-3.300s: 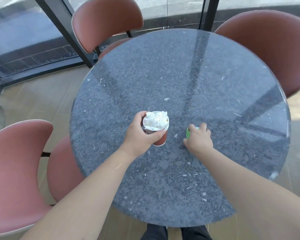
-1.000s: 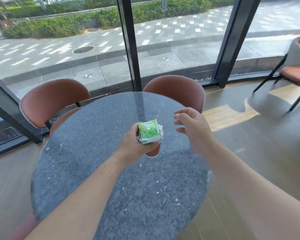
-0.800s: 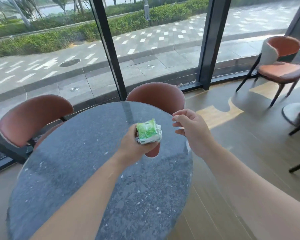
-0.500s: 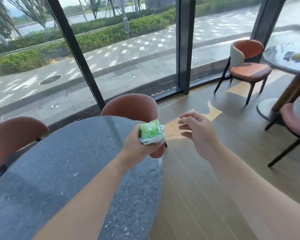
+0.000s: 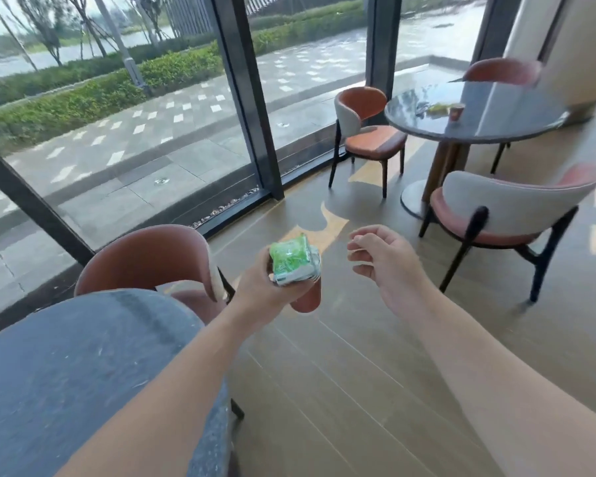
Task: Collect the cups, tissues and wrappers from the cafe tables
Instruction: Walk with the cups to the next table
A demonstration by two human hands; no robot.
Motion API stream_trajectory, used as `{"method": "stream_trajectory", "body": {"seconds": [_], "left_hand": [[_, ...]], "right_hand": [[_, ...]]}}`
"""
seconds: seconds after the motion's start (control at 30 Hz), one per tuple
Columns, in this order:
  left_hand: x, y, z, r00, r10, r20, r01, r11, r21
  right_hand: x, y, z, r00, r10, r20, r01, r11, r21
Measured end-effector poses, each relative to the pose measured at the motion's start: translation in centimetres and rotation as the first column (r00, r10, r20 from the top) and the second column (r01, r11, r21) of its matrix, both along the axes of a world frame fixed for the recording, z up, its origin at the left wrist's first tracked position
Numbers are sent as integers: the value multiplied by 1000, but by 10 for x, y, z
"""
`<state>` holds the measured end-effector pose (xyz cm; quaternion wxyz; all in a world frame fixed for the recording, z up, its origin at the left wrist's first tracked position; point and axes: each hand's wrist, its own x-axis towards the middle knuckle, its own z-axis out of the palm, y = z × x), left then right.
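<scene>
Fingers of the left hand point(image 5: 265, 287) curl round a red paper cup point(image 5: 307, 299) held out over the wooden floor point(image 5: 341, 390), a green-and-white wrapper point(image 5: 291, 261) stuffed into its mouth and standing above the rim. Just beside it, apart from the cup, the right hand point(image 5: 384, 258) hangs empty — its fingers loosely curled, gripping nothing. Below the left forearm lies the edge of a round dark stone-topped table point(image 5: 66, 373), with a rust-coloured chair point(image 5: 145, 258) tucked against its far side. Well apart, at upper right, a second round table point(image 5: 496, 118) carries a small red cup point(image 5: 457, 112) and a greenish, blurred bit of litter point(image 5: 439, 107) next to it — three more chairs ring that table. Tall black-framed windows point(image 5: 245, 98) look onto a paved walk and hedges.
</scene>
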<state>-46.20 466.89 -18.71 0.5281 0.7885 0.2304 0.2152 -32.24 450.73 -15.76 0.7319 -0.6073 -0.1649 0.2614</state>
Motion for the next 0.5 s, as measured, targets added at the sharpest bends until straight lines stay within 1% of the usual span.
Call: {"method": "stream_trajectory", "body": {"seconds": [0.07,0.2,0.33,0.5], "left_hand": [[24,0,2,1000,-23,10,24,998,-58],[73,2,-1,993,-112,31,115,989,-96],[122,15,-10,990,-134,43,138,985,-102],[193,58,-17,976,-211,58,216,970,-112]], "right_hand": [[16,-6,-1,999,-37,0,37,999,-2],[49,-15,-8,994,-108,4,108,994,-23],[84,-9,-11,984,-175,15,176,982,-66],[141,24,-13,966,-257,27,258,962,-83]]}}
